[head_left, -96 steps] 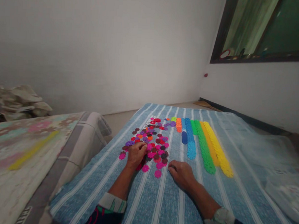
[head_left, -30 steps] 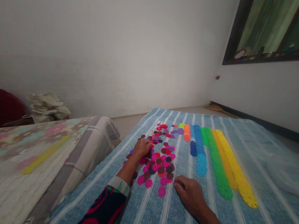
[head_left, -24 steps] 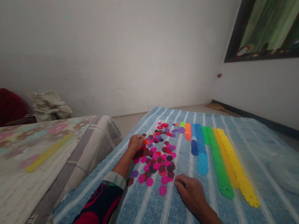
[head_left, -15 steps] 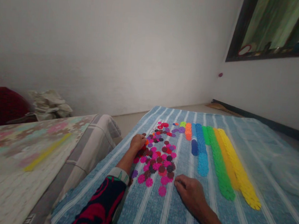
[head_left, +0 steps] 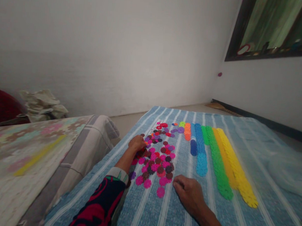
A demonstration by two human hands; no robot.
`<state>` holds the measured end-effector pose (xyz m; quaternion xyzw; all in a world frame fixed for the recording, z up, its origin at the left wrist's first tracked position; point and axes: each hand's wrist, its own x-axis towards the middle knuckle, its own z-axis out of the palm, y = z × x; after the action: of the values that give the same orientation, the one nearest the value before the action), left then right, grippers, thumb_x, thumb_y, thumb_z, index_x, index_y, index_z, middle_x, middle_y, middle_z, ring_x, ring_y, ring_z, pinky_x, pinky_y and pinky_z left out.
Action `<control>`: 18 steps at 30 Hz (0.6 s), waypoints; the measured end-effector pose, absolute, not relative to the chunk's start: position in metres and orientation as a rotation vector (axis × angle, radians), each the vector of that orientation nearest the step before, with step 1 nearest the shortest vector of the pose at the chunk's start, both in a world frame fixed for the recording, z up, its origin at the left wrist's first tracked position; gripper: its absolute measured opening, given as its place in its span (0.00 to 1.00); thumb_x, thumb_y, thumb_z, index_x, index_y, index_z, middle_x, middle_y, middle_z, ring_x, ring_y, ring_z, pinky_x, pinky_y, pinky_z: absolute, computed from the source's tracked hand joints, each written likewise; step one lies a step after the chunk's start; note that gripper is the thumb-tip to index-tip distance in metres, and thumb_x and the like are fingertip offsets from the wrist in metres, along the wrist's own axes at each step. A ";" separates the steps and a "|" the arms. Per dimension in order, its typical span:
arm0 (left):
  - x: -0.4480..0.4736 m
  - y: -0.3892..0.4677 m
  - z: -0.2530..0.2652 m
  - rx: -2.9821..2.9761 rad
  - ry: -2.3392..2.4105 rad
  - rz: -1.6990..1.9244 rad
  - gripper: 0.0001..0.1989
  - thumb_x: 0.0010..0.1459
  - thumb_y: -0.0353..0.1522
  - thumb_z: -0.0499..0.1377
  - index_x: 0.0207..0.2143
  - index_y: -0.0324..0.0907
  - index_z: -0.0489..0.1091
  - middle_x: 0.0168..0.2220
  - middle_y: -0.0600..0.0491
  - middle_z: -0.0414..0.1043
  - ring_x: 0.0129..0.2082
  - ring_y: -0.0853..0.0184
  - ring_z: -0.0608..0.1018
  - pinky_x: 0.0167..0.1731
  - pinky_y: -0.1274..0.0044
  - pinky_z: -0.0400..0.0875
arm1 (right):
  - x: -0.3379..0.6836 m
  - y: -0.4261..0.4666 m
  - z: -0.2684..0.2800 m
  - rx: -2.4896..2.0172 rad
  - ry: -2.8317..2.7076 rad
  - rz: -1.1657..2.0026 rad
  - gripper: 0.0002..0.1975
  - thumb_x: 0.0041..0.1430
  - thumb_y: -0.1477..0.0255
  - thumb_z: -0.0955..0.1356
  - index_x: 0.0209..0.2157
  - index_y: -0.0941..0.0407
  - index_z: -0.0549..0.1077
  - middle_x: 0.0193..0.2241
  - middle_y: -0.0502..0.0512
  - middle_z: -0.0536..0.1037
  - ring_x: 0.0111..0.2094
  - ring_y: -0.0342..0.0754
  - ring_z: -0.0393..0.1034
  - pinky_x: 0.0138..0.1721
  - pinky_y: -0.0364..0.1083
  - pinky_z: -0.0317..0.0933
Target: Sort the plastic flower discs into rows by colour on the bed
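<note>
My left hand (head_left: 137, 143) is at the left edge of a loose spread of notched plastic discs (head_left: 154, 167), in pink, brown, red, purple and black. Its fingers are closed, with an orange notched disc (head_left: 146, 144) at the fingertips. My right hand (head_left: 188, 192) rests on the striped cloth, just right of the spread, with fingers curled in. Whatever it may hold is hidden. To the right lie overlapping rows of discs: orange (head_left: 187, 131), dark blue (head_left: 193, 147), light blue (head_left: 202, 164), green (head_left: 219, 167) and yellow (head_left: 239, 171).
A blue and white striped cloth (head_left: 140, 213) covers the surface under the discs. At left stands another covered surface (head_left: 49, 175) with a yellow strip (head_left: 41, 154) on it. Crumpled beige cloth (head_left: 41, 104) lies behind. Clear plastic (head_left: 285, 167) is at the right.
The view has shifted slightly, so everything sits a little further left. Both hands keep nearly the same places relative to the discs.
</note>
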<state>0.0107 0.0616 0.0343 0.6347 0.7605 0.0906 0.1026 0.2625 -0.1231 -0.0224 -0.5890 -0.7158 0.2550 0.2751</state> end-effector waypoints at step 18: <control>0.075 0.015 0.041 1.799 1.382 0.826 0.07 0.38 0.31 0.63 0.20 0.40 0.66 0.18 0.60 0.64 0.19 0.73 0.65 0.22 0.80 0.57 | 0.260 -0.111 -0.025 -1.423 -1.443 0.854 0.15 0.56 0.66 0.64 0.39 0.58 0.77 0.18 0.47 0.71 0.21 0.44 0.65 0.26 0.42 0.56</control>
<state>0.0752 0.0146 0.0405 0.6963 0.5349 0.3199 0.3559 0.2598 -0.1111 -0.0250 -0.5765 -0.5848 0.3461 0.4537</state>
